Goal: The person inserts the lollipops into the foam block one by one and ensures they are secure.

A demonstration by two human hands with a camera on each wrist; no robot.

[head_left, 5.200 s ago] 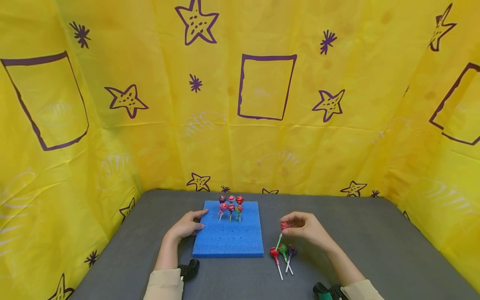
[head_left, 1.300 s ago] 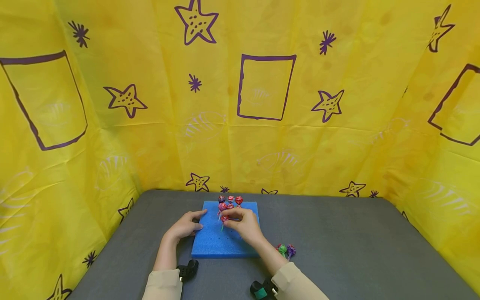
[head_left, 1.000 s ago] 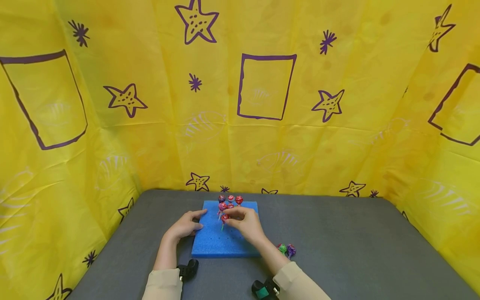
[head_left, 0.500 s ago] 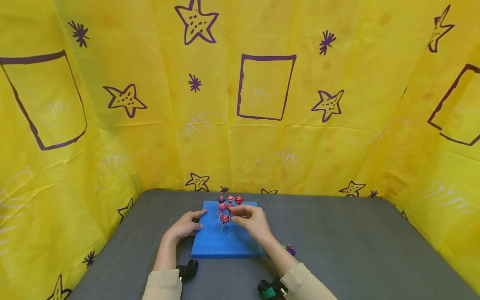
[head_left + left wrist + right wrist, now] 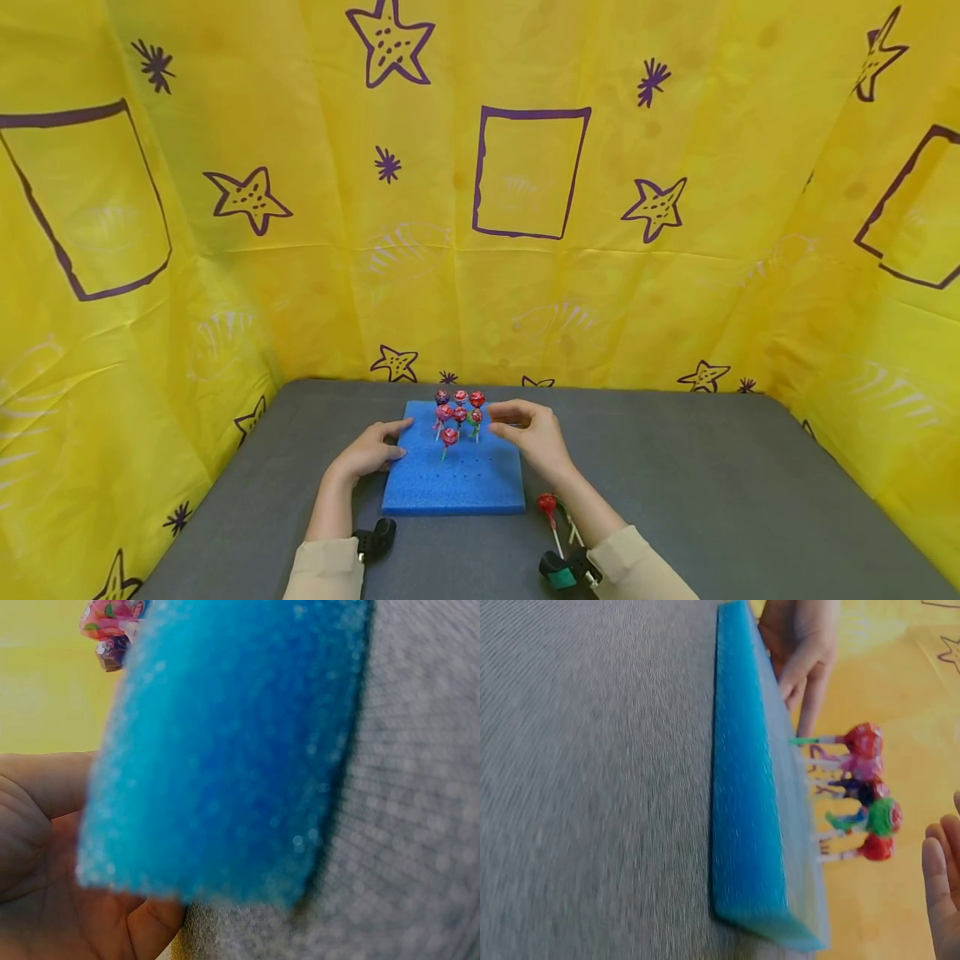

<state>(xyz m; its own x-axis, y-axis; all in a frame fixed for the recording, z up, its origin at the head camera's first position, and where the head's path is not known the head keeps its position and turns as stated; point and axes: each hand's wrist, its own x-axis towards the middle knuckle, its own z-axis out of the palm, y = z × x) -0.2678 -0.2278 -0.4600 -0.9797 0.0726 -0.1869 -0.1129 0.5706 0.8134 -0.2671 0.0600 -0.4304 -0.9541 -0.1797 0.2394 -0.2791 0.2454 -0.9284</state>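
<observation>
In the head view a blue foam block with small holes lies flat on the table. Two short rows of wrapped lollipops stand upright at its back, among them a red lollipop. In front of them, at the left, stands a red-and-white lollipop on a green stick. My left hand rests on the block's left edge, index finger and thumb over the top. My right hand is just right of the standing lollipops, fingers apart and holding nothing. The right wrist view shows its fingers apart from the lollipops.
A loose red lollipop lies on the grey table right of the block. Other lollipop sticks show beside it, their heads hidden by my right forearm. A yellow patterned curtain encloses the back and sides.
My right hand brought the green-stick lollipop from the right-hand pile to the foam, let it go standing there, and has drawn back rightward. The left hand has stayed on the block.
</observation>
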